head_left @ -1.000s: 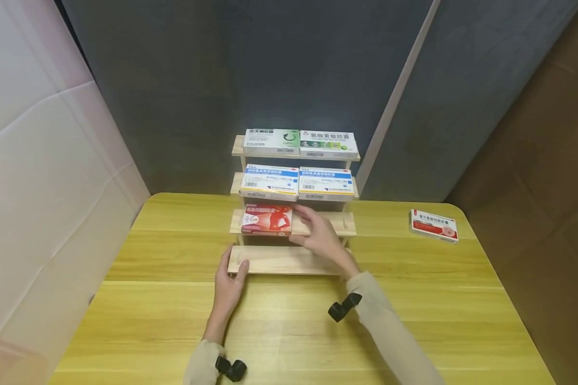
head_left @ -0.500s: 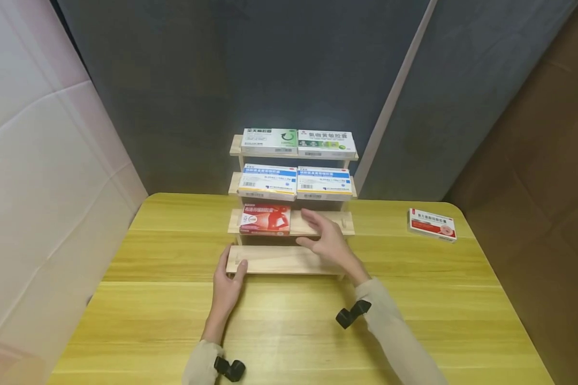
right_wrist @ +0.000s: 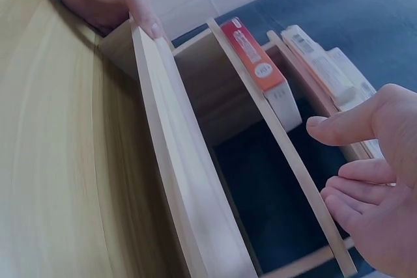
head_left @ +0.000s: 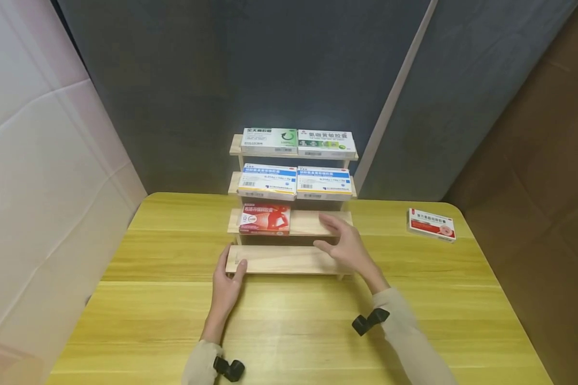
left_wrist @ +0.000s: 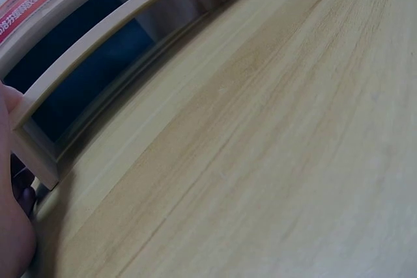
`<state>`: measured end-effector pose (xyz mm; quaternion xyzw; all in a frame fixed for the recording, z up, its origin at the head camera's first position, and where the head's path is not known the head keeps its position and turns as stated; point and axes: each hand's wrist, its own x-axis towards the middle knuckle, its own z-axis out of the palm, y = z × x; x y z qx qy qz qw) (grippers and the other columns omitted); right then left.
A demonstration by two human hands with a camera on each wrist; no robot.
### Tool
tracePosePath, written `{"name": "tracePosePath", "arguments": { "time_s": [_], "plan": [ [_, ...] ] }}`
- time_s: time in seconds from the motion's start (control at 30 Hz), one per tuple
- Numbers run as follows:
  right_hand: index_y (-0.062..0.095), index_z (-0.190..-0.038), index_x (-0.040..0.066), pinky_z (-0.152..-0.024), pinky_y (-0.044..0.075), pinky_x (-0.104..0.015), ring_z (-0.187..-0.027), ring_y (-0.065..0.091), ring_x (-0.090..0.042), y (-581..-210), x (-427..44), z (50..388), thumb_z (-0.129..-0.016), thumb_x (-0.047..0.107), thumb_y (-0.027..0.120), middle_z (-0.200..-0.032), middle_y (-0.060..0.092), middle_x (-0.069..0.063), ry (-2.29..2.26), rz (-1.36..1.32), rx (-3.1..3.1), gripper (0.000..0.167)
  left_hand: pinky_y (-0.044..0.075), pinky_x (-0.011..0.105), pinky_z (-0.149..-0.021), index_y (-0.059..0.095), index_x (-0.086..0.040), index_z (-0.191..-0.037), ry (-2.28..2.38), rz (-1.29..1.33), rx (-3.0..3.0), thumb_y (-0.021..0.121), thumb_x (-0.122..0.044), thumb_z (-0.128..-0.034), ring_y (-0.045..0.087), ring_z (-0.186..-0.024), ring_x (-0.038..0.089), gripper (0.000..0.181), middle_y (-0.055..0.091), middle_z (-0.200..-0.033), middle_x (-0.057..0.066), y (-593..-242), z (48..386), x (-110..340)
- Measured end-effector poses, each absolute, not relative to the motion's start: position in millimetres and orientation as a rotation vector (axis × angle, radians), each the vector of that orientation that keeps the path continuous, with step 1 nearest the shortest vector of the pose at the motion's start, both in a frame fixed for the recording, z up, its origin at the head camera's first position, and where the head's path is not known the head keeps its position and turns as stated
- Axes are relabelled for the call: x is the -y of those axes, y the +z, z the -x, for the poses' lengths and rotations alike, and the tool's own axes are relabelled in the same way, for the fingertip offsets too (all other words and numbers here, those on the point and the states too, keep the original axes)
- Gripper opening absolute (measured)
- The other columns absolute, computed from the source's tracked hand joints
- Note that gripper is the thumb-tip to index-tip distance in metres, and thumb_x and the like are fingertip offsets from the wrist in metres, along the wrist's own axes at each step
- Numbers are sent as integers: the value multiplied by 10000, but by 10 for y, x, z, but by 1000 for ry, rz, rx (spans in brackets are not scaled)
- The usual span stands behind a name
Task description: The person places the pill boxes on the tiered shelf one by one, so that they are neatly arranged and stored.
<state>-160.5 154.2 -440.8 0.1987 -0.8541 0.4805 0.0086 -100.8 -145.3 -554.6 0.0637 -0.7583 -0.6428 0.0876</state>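
A stepped wooden display rack (head_left: 279, 260) stands on the table. My left hand (head_left: 227, 287) grips the left end of its lowest step, thumb on top, as the right wrist view also shows. A red and white medicine box (head_left: 265, 220) lies on the left half of the step above. Over the right part of that same step hovers my right hand (head_left: 350, 247), holding nothing, with thumb and fingers apart. In the right wrist view its fingers (right_wrist: 355, 190) are loosely bent, away from the red box.
Two blue and white boxes (head_left: 324, 182) sit on the third step, and two green and white boxes (head_left: 270, 141) on the top one. A white and red medicine box (head_left: 431, 223) lies at the table's far right. A dark curtain (head_left: 279, 64) hangs behind.
My right hand has come off the red box and moved right and slightly toward me. The red box stays on its step. My left hand keeps its place on the rack.
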Motion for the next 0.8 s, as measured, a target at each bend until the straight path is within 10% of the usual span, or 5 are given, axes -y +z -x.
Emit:
{"name": "tracePosePath", "arguments": {
  "time_s": [0.8],
  "plan": [
    [474, -1471, -9, -1194, 376, -545, -1393, 481, -415, -4429, -2023, 1580, -880, 96, 775, -1510, 502, -215, 1531, -424, 2692, 672, 202, 515, -1285, 264, -32, -1590, -1871, -165, 2265, 571, -178, -1038, 278, -1526, 368, 648, 321, -1635, 190, -5537, 1003, 1433]
  ]
}}
